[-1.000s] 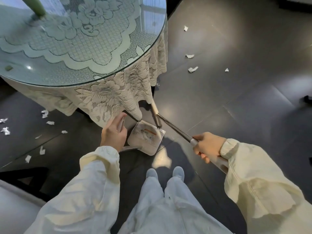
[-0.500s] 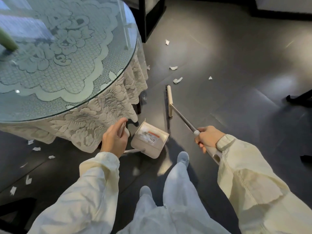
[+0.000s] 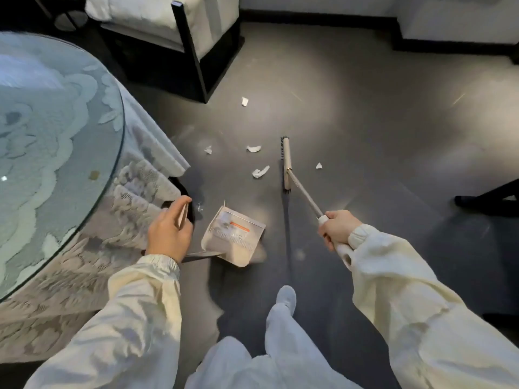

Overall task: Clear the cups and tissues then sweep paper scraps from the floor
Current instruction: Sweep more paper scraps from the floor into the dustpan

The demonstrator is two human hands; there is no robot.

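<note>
Firmly the right hand point(image 3: 337, 227) wraps the broom point(image 3: 287, 167) handle, scraps point(image 3: 260, 172) beyond it by the head; left hand point(image 3: 168, 231) grips the dustpan point(image 3: 233, 237) handle.

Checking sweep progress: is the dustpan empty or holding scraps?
Looks empty: the dustpan shows only its printed label inside; white scraps lie on the floor.

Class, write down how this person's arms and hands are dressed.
The left sleeve and right sleeve are loose, long and cream-white, each gathered by elastic at the wrist. The left hand and right hand are bare: no gloves or rings visible.
</note>
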